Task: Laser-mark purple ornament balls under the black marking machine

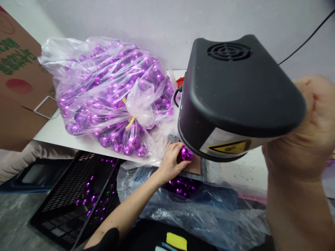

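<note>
My left hand (pixel 172 158) pinches a shiny purple faceted ball (pixel 186 153) between thumb and fingers. It holds the ball over a small brown board (pixel 195 166) on a grey plate, below the edge of a black machine housing (pixel 235 90). The housing has a round vent on top and a yellow warning label (pixel 230 145). Close to the camera, my right hand (pixel 311 129) is closed at the housing's right side. Its fingertips and whatever they grip are hidden.
A tied clear bag (pixel 112 80) full of purple balls lies on the white table (pixel 60 130), beside a cardboard box (pixel 23 80). Lower left, a black crate (pixel 60 205) holds purple balls. Plastic sheeting (pixel 199 212) with more balls covers my lap. A cable (pixel 306 40) runs along the wall.
</note>
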Tool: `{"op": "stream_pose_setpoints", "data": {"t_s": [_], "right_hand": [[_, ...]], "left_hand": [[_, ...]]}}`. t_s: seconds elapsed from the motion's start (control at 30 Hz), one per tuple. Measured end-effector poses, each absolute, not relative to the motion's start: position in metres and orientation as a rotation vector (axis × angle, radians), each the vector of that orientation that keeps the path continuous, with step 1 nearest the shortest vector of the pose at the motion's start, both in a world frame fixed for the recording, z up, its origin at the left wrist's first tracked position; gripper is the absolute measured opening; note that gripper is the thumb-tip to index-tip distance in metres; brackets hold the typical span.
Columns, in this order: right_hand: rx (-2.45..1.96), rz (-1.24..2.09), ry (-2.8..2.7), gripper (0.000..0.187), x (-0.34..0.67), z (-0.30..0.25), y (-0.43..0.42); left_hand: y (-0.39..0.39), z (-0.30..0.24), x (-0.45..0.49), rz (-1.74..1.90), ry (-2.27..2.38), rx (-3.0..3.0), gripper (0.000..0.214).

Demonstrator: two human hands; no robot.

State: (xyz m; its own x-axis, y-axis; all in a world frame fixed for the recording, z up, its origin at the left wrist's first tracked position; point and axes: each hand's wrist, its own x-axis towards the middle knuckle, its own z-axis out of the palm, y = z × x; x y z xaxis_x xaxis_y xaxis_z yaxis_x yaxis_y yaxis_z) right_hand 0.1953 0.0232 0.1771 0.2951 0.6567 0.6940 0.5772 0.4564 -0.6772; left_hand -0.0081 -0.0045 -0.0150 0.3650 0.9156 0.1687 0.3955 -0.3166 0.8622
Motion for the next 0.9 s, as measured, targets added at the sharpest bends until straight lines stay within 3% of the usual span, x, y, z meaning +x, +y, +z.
{"op": "stream_pose_setpoints", "data": {"t_s": [0.17,0.63,0.9], "right_hand": [[-1.164,0.089,-1.369,0.041,0.197,0.174,0.024],[-1.15,0.116,-1.428,0.033,0.198,0.18,0.026],[-1.081,0.082,-1.465,0.053,0.198,0.178,0.026]], "left_hand": [[0.001,-0.006,-0.006,0.83,1.135,1.919,0.043],[0.013,-0.001,-0.02,0.871,1.321,1.716,0.051],[0.012,-0.001,-0.032,0.808,1.357,1.768,0.034]]}}
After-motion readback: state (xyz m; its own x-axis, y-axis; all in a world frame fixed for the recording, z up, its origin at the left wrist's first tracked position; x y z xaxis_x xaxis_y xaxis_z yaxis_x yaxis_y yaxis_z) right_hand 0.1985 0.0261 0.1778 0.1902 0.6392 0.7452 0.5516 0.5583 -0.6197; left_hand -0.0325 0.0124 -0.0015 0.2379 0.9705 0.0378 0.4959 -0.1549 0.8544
